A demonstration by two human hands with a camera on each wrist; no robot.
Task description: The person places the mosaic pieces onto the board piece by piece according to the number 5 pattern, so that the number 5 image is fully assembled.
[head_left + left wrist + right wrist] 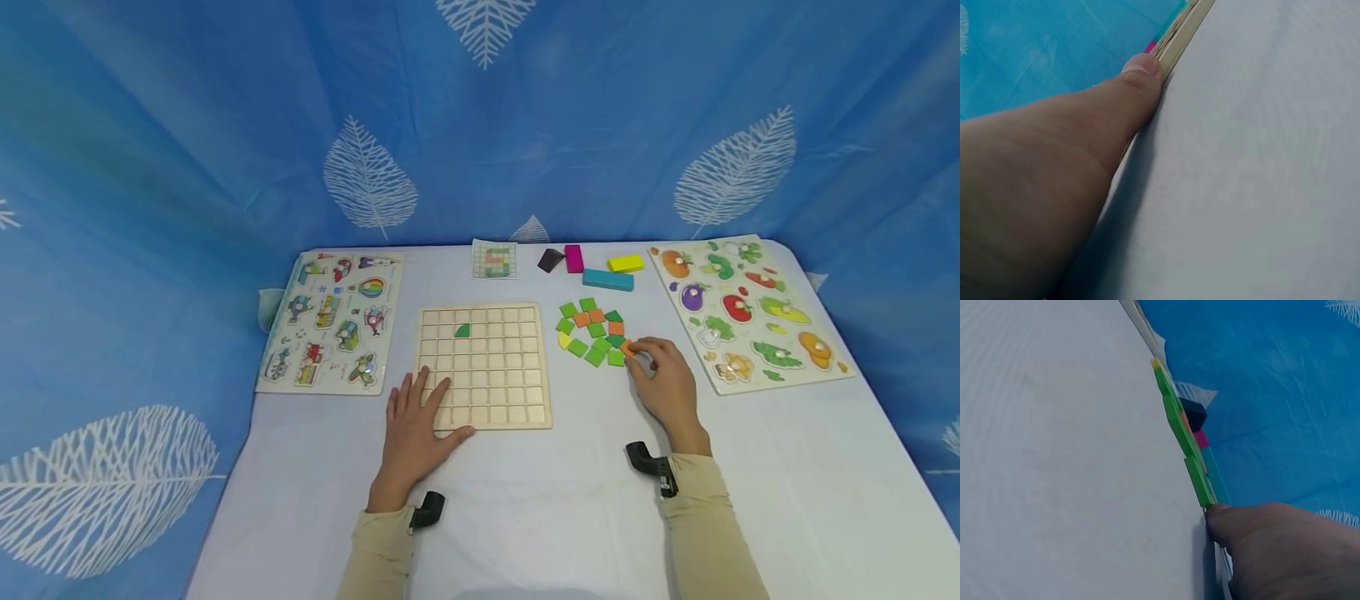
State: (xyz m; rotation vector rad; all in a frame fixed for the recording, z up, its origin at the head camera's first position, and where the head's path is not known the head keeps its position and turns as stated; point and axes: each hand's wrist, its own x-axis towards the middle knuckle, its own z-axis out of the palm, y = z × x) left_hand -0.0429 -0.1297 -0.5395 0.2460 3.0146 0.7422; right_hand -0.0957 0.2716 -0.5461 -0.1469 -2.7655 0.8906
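Note:
My left hand (pixel 415 433) rests with spread, straight fingers on the lower left corner of a wooden grid board (pixel 519 371). In the left wrist view, its thumb (pixel 1138 81) lies against the board's edge. A green quarter-round piece (pixel 462 331) sits in one cell of the second row. To the right of the board lies a loose cluster of green tiles (pixel 596 357), with orange tiles (pixel 581 319) and a yellow rounded piece (pixel 565 340) among them. At the cluster's right edge my right hand (pixel 666 387) pinches an orange tile (pixel 627 347) between thumb and fingers.
A small pattern card (pixel 495 260) lies behind the board. Teal (pixel 608 280), yellow (pixel 626 263), magenta (pixel 573 258) and dark (pixel 551 260) blocks stand near the back edge. A vehicle puzzle (pixel 330 325) lies left, a vegetable puzzle (pixel 750 312) right.

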